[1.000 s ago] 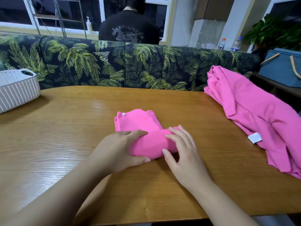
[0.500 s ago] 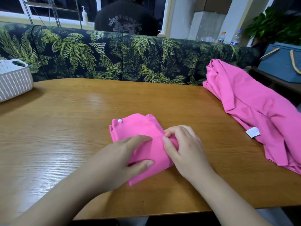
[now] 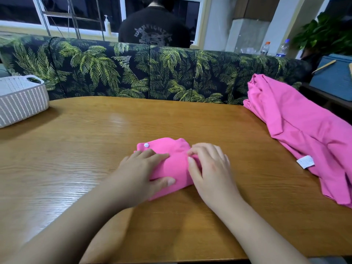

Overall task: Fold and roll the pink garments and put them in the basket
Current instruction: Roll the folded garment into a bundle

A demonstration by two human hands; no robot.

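Observation:
A small folded pink garment (image 3: 176,164) with a white snap button lies in the middle of the wooden table (image 3: 95,149). My left hand (image 3: 139,174) grips its left side, thumb along the near edge and fingers over the top. My right hand (image 3: 211,168) has curled fingers pinching the cloth at its right end. A larger, loose pink garment (image 3: 304,130) with a white label lies spread at the table's right edge. The white woven basket (image 3: 21,100) stands at the far left.
A palm-print sofa back (image 3: 142,73) runs along the table's far side, and a person in a dark shirt sits behind it. A blue bag (image 3: 333,77) stands at the far right, with bottles and a plant beyond.
The near part of the small garment has been turned over toward the far end, making it shorter and thicker. Both hands have moved forward with it.

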